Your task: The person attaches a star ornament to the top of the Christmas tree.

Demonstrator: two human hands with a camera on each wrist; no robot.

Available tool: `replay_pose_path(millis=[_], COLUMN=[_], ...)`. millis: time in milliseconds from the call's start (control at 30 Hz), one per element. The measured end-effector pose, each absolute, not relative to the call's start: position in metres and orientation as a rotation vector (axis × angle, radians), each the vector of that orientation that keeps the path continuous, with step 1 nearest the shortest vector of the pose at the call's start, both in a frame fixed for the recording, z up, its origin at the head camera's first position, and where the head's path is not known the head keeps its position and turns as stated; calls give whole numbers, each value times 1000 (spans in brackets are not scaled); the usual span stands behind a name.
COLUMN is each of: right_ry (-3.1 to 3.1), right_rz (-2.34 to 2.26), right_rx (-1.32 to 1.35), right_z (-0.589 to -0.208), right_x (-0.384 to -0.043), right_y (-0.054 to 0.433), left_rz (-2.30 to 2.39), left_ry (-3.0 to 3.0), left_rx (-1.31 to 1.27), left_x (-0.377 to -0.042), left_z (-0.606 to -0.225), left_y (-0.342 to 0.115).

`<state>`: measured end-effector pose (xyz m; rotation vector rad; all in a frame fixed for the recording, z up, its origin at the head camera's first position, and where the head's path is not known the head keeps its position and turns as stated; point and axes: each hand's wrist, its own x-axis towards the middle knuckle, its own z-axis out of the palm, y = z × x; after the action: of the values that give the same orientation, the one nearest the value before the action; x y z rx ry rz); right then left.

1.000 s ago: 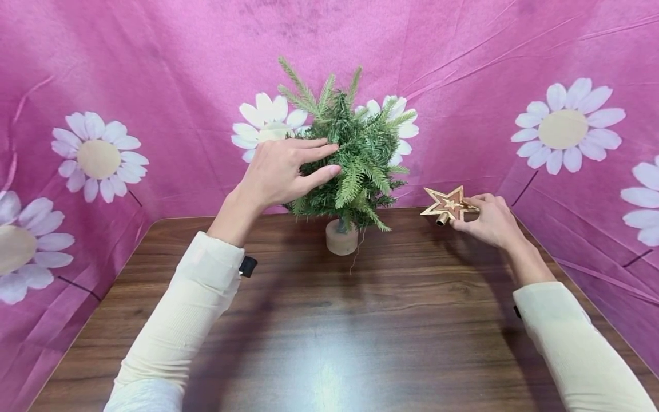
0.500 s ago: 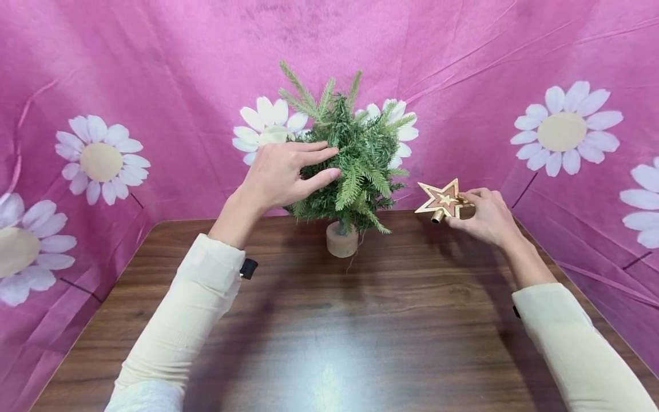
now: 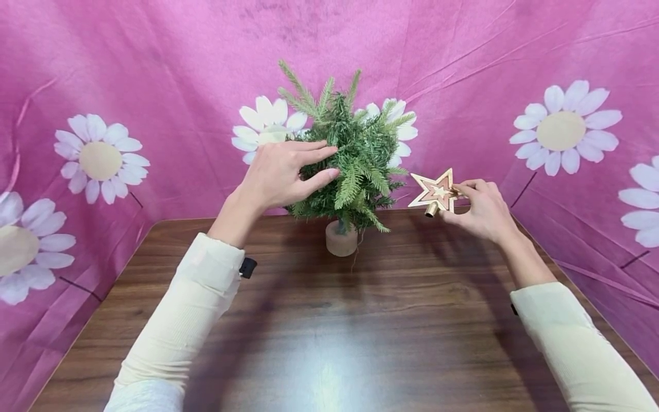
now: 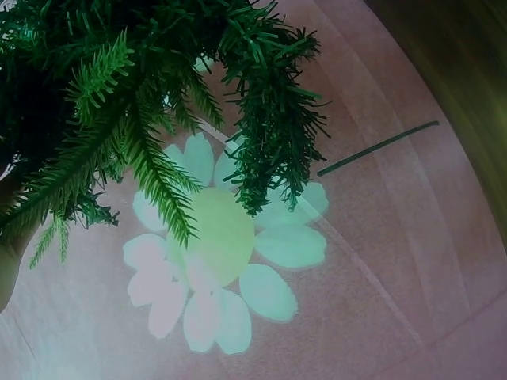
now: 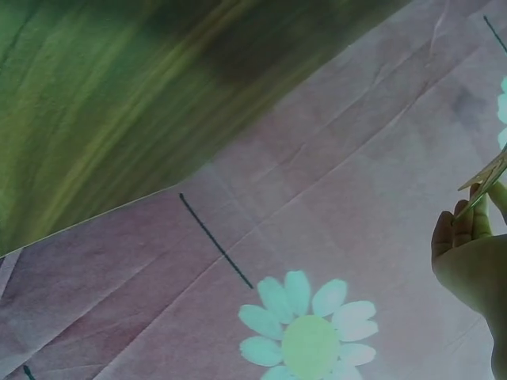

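A small artificial Christmas tree (image 3: 360, 154) stands upright on a round pale base (image 3: 341, 238) at the back of the table. My left hand (image 3: 280, 171) lies against its left side, fingers extended and touching the needles. In the left wrist view, the branches (image 4: 142, 119) fill the upper left, and only a sliver of hand shows at the left edge. To the right of the tree, my right hand (image 3: 484, 209) pinches a gold star tree topper (image 3: 435, 191) by its right side. The star is raised over the table, its short tube pointing down. The right wrist view catches the hand and the star's edge at far right.
The dark wooden table (image 3: 329, 320) runs back to a pink cloth backdrop (image 3: 206, 57) printed with white daisies, which also closes in both sides. A thin loose strand (image 3: 355, 257) hangs beside the tree's base.
My right hand has lifted the star a little and carried it left, closer to the tree. The left hand stays at the branches, and the tree has kept its place.
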<state>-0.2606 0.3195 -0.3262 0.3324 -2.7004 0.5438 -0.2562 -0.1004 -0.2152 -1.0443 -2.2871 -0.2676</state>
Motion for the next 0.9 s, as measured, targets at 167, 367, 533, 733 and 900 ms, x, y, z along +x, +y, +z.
replay_pose_path(millis=[167, 367, 533, 733, 900], right_ry=[-2674, -2660, -2652, -2619, -2578], right_rz=[565, 592, 605, 614, 620], right_rx=[340, 330, 331, 338, 351], right_z=[-320, -312, -313, -309, -302], right_x=[-259, -255, -255, -256, -256], right_y=[313, 309, 309, 309, 304], left_rz=[-277, -289, -286, -280, -289], left_ry=[-2280, -2273, -2279, -2316, -2332], left_rx=[-1054, -1052, -1046, -1033, -1027], left_x=[-257, -258, -258, -257, -257], left_z=[-216, -216, -216, -216, -215], left_y=[-101, -102, -102, -101, -102])
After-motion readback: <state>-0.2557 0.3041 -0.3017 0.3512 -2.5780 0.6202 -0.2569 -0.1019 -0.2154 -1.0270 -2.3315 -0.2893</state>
